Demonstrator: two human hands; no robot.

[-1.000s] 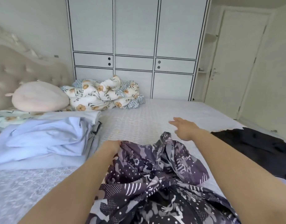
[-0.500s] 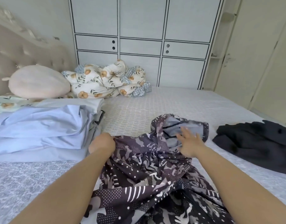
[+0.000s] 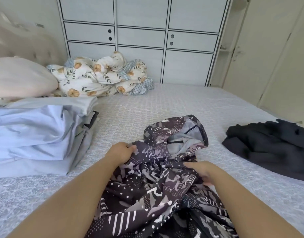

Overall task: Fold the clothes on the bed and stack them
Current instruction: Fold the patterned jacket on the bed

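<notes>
- Pale patterned bedding covers the bed [image 3: 165, 107], which fills most of the view; behind it stands a white wardrobe [image 3: 141, 36] with black-lined panels, and a cream door [image 3: 261, 54] is at the right.
- At the head of the bed, against the wardrobe, lies a bunched floral quilt [image 3: 99, 78] with a blue check lining; a pink pillow [image 3: 22, 76] sits left of it, before a tufted headboard [image 3: 26, 42].
- On the left side of the bed rests a stack of folded clothes [image 3: 38, 134], light blue and grey, with a darker layer showing at its right edge (what that layer is cannot be told).
- A black garment [image 3: 271, 148] lies crumpled on the right side, well apart from the stack.
- Between them, in the near middle, a dark patterned garment [image 3: 158, 186] lies rumpled, printed in purple, grey and white dots and stripes. Its hood [image 3: 183, 134] points away from the person and gapes, showing a grey lining.
- The left hand [image 3: 121, 152] grips the garment's left edge just beside the hood, fingers curled into the cloth.
- The right hand [image 3: 201, 170] rests on the garment's right side below the hood, thumb laid across the fabric; its fingers are blurred and partly tucked under a fold, so whether they pinch the cloth cannot be told.
</notes>
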